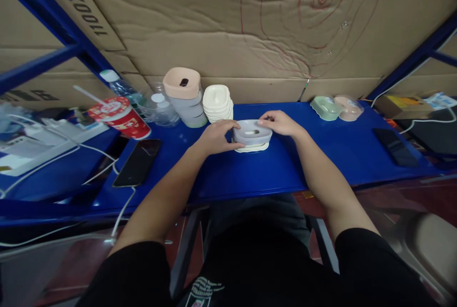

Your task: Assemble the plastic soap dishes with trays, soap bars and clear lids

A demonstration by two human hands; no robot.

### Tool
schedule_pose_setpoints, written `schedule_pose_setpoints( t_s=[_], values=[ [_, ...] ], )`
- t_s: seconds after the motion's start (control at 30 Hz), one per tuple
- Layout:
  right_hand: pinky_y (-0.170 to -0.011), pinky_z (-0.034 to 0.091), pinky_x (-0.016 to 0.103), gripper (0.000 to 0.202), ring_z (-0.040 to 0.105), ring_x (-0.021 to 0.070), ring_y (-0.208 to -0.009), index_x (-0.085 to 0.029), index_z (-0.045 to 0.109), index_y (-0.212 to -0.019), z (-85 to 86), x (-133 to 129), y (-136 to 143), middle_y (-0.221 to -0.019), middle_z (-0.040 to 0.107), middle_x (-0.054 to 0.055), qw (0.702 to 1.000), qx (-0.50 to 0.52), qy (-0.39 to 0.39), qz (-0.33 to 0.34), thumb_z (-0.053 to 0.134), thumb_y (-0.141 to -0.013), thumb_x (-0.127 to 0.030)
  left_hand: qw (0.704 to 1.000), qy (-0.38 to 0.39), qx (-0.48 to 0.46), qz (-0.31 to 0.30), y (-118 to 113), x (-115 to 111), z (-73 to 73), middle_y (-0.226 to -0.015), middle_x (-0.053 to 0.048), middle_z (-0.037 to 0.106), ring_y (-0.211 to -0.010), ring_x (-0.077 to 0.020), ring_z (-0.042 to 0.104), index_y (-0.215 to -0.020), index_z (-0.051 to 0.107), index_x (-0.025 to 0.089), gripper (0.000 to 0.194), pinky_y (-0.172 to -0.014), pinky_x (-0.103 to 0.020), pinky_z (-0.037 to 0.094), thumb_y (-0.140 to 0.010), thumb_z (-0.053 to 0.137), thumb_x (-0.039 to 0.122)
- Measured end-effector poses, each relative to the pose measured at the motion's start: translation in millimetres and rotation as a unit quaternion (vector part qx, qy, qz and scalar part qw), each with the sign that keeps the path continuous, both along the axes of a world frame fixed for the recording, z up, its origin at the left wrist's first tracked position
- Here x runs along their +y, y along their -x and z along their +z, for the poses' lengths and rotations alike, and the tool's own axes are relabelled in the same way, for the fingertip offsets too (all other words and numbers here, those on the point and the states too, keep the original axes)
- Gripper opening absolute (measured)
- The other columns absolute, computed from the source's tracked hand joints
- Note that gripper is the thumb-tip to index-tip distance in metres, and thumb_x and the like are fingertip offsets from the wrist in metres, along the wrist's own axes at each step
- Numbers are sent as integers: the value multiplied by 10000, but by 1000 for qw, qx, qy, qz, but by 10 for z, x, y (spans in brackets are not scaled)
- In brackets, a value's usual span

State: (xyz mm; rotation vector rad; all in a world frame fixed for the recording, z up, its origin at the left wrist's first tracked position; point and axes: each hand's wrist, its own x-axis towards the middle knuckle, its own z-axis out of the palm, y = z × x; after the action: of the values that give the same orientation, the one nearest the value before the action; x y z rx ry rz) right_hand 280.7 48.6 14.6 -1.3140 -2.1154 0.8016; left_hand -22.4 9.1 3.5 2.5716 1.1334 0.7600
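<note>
A pale grey plastic box (246, 132) with rounded corners and an oval slot sits on a cream-coloured lid or tray (263, 147) on the table in front of me. My left hand (218, 136) grips its left side, thumb low near the front and fingers over the far rim. From the right, my right hand (280, 122) holds the back right corner, its thumb and fingers closed at the rim. Just behind my left hand stands a stack of cream lids (217, 100). Beside it rises a stack of similar boxes, a peach one (183, 83) on top.
Two clear-wrapped containers, a green one (325, 107) and a pink one (349, 108), lie at the back right. To the left are a phone (138, 162), a red paper cup (123, 119) with a straw, bottles and white cables. Another dark phone (395, 146) lies at the right.
</note>
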Motion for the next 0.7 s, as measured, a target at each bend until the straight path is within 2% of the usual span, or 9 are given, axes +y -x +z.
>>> schedule_pose_setpoints(
  t_s=[0.13,0.23,0.37,0.5,0.6,0.7],
  values=[
    [-681,423,286,445,643,179,-721,-170,803,-1032,-83,-10,93,-806,745,34,997,-76,-18,12,707,-908,-587,995,93,48,5,47,31,-30,-1183,-76,774,-1019,-277,729,-1241,704,254,677,-895,-399,557,-705,901,618],
    [-706,433,284,347,677,190,-763,-175,798,-1054,-114,-13,138,-855,773,41,993,-112,-31,18,698,-942,-487,990,124,61,-5,66,53,-58,-1107,-64,767,-970,-270,719,-1220,709,253,685,-841,-375,544,-671,926,600],
    [-725,454,293,318,714,215,-823,-171,791,-1100,-110,-26,158,-920,803,62,988,-144,-42,22,638,-995,-429,992,111,64,-12,61,71,-106,-1179,-81,765,-1073,-290,719,-1216,710,254,649,-918,-385,545,-688,936,556],
    [-790,494,325,352,744,254,-925,-204,766,-1226,-105,-49,193,-1054,826,74,979,-199,-48,12,572,-1031,-422,993,87,81,-27,48,85,-152,-1322,-96,741,-1276,-313,679,-1237,724,262,611,-1083,-418,518,-716,937,501],
    [-842,516,350,379,752,273,-987,-221,751,-1278,-112,-62,218,-1131,828,79,975,-217,-47,9,527,-1051,-426,993,80,88,-22,67,83,-138,-1533,-123,635,-1429,-330,597,-1293,734,272,662,-1188,-445,463,-717,943,523],
    [-849,525,356,388,755,277,-1012,-211,749,-1277,-126,-65,212,-1161,827,85,977,-210,-44,13,509,-1056,-422,994,73,83,0,127,62,-49,-1650,-142,524,-1478,-345,560,-1305,747,262,702,-1197,-442,463,-715,934,593]
  ],
)
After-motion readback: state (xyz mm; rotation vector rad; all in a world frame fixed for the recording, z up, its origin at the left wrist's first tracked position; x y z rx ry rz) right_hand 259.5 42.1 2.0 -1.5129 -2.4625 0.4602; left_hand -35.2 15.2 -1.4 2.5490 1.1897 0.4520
